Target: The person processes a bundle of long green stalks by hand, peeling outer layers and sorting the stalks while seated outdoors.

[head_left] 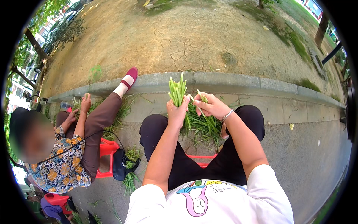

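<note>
My left hand [177, 112] is closed round an upright bunch of pale green stalks [176, 90], whose ends stick up above the fist. Right beside it, my right hand [211, 106] pinches a few thin green stalks [201, 96] between thumb and fingers. The fingertips of both hands nearly meet at one pale stalk piece. Below, between my knees, lies a loose heap of long green leaves and stalks [209, 129] on the pavement. I cannot tell the plant's exact kind.
A red stool [202, 164] shows between my thighs. At left, a person in a patterned top [63, 160] sits on another red stool [106, 158], a black bag [120, 166] beside it. A stone kerb [238, 83] runs ahead, with cracked bare earth beyond. More greens [130, 183] litter the ground.
</note>
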`<state>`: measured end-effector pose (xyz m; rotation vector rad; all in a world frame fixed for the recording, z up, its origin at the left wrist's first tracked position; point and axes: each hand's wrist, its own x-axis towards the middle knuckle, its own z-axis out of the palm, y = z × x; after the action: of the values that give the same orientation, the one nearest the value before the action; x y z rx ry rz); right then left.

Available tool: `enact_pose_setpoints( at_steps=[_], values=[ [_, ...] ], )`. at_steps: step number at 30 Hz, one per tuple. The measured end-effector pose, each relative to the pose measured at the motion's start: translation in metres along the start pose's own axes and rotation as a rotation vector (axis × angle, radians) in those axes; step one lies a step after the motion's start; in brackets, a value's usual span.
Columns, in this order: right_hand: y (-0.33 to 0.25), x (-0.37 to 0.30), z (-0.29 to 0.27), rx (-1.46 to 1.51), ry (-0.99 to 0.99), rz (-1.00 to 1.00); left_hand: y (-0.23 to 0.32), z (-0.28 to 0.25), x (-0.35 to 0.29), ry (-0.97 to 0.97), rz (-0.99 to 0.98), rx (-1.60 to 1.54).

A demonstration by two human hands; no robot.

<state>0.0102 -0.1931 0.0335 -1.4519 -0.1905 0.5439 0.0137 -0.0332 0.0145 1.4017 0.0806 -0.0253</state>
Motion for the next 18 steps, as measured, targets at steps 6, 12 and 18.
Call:
enact_pose_setpoints(
  at_steps=[6, 12, 18],
  values=[
    [-0.003, -0.002, -0.005, 0.163, 0.013, -0.027, 0.002, 0.000, -0.001, -0.055, -0.001, -0.032],
    [-0.006, -0.003, -0.010, 0.179, 0.045, -0.074, 0.004, -0.003, -0.003, -0.127, -0.034, -0.057],
    [-0.007, -0.004, -0.017, 0.223, 0.099, -0.093, 0.004, -0.006, -0.002, -0.215, -0.057, -0.163]
  ],
)
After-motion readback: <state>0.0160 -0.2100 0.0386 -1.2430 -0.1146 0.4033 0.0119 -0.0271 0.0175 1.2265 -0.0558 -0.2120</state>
